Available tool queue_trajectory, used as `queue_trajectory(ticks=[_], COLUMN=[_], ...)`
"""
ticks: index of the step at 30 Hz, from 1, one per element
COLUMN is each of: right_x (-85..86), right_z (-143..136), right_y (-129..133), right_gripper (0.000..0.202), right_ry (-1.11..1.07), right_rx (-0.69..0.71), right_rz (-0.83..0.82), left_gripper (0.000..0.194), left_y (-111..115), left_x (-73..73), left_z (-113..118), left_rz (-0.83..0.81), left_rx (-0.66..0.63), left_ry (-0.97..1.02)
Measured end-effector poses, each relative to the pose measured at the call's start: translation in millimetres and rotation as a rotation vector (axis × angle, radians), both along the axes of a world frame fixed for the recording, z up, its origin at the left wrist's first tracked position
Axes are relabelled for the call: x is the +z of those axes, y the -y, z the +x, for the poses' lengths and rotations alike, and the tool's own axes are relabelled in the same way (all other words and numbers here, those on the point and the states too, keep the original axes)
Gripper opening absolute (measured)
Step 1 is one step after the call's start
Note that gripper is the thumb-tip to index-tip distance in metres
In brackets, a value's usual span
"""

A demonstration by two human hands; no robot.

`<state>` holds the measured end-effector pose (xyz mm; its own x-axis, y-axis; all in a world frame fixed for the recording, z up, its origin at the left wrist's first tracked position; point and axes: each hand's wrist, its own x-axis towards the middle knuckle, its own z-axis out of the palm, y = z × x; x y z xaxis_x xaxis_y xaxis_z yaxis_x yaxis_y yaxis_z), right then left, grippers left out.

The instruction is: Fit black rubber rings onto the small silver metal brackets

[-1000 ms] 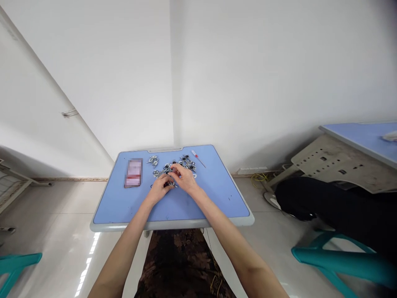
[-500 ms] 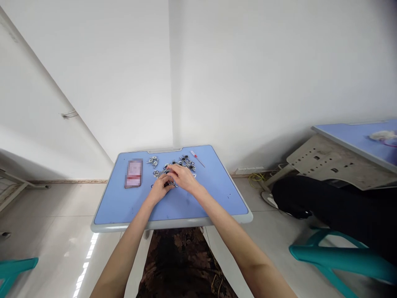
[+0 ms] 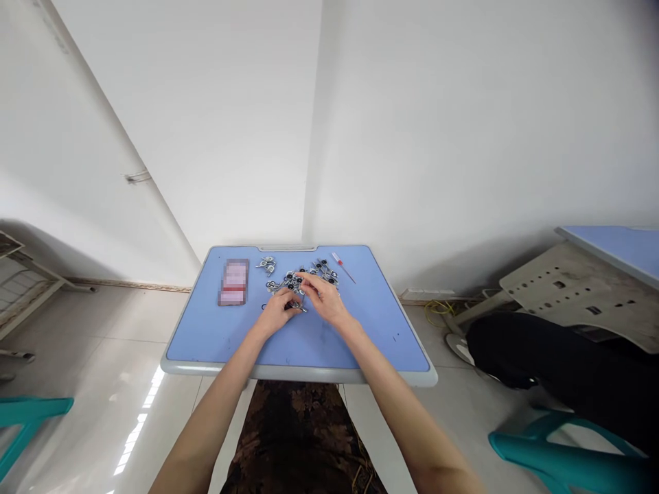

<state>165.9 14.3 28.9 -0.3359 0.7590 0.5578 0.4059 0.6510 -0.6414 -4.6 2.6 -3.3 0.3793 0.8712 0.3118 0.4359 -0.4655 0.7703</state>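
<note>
On a blue desk lies a loose pile of small metal parts with black round pieces. My left hand is at the near left edge of the pile, its fingers closed around a small metal part that pokes out past the fingertips. Just right of it, my right hand hovers over the pile with thumb and forefinger pinched; what they hold, if anything, is too small to make out. A smaller cluster of metal parts sits at the back left of the pile.
A phone with a blurred screen lies on the desk's left. A thin red-handled tool rests at the back right. At the right are another desk, a person's dark-clothed leg and a teal stool.
The view has shifted, so the desk appears a little further right. My right hand has moved slightly away from my left hand, opening a small gap between them.
</note>
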Motion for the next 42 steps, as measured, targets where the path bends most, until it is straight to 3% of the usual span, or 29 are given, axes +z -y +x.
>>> queue_trajectory(ticks=[6,11,18,22,35,42], right_x=[5.5,7.9,9.4,10.7,35.7,41.2], right_z=[6,-3,-8,-9,8,3], right_y=[6,7,4,7,10,11], right_gripper=[0.033,0.009,0.016,0.008,0.016,0.016], right_ry=[0.052,0.116,0.265,0.299,0.339,0.36], right_rx=[0.056,-0.154,-0.28,-0.192,0.036,0.063], right_rz=[0.007,0.056,0.068,0.063,-0.125,-0.165], left_gripper=[0.012,0.011,0.013,0.015,0.015,0.012], left_y=[1,0,0,0,7,5], left_x=[0.4,-2.1,-2.9,-1.6,9.0,7.3], left_z=[0,-1,-1,-1,2,-2], left_rz=[0.003,0.011,0.002,0.002,0.011,-0.016], left_rx=[-0.004,0.01,0.012,0.012,0.042,0.011], left_ry=[-0.003,-0.022,-0.02,-0.026,-0.055,-0.069])
